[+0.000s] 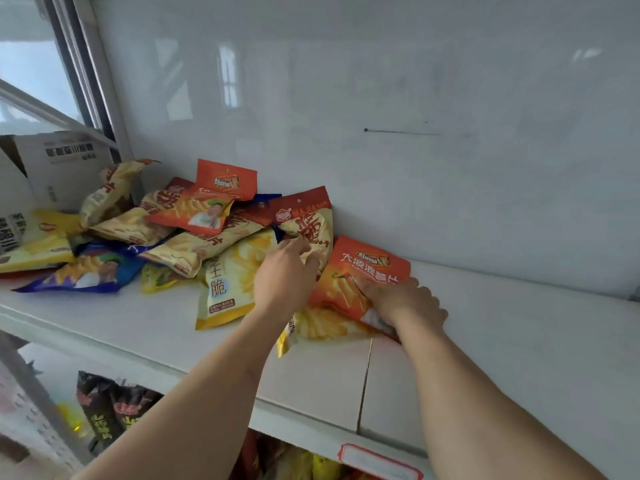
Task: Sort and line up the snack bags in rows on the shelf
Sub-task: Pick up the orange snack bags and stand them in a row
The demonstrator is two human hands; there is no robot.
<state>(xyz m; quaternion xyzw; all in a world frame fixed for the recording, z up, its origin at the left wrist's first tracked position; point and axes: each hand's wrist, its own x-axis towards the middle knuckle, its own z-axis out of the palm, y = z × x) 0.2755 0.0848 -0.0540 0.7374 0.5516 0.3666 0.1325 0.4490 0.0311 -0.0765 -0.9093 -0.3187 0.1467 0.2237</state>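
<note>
— Cardboard first: a box [62, 168] sits at the far left of the shelf [519, 341], against the window frame [86, 81].

— And next to it?

— A loose pile of snack bags [180, 233], overlapping at all angles, none in a row. A yellow bag [34, 244] lies flat at the left edge, a blue bag [86, 273] just in front, and a small orange bag [227, 180] stands up against the wall [415, 98] behind the heap.

— Where are the hands?

— Right of the pile's middle. The left hand [285, 271] reaches over a pale yellow bag [228, 289]; its fingers curl onto a red-topped bag [308, 220] leaning on the wall. I cannot tell whether they really pinch it.

— The right one?

— The right hand [405, 299] grips the lower edge of an orange bag [363, 271], which lies tilted over another yellow one [318, 325].

— Anything below?

— A dark bag [107, 407] on the lower shelf at left, and a red-bordered label [379, 460] on the shelf's front edge.
</note>
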